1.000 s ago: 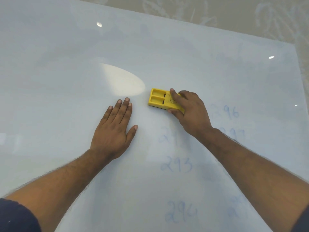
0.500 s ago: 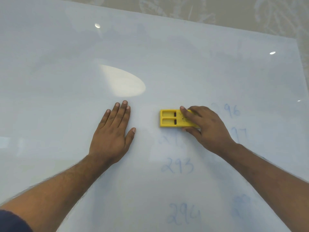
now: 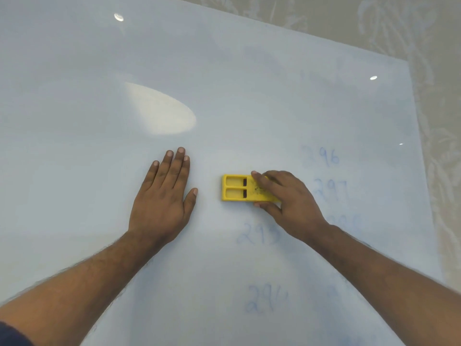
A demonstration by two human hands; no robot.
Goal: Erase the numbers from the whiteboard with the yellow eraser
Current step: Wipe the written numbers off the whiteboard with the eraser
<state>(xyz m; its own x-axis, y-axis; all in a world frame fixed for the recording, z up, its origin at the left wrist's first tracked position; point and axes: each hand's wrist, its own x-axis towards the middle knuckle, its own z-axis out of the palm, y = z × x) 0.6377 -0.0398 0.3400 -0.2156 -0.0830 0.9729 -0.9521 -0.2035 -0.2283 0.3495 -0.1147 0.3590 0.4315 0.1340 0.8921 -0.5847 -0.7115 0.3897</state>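
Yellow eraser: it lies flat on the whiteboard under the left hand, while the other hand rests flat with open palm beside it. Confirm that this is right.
Not quite. The head view shows the yellow eraser flat on the whiteboard under the right hand, not the left. The left hand is the one resting flat with open palm beside it.

Whiteboard [image 3: 224,71]: one. Yellow eraser [image 3: 237,188]: one. Hands: two, left hand [image 3: 162,196] and right hand [image 3: 289,201]. Blue written numbers: four legible, namely 296 [image 3: 321,157], 297 [image 3: 330,189], 293 [image 3: 259,233], 294 [image 3: 268,299] (others too smudged to count).
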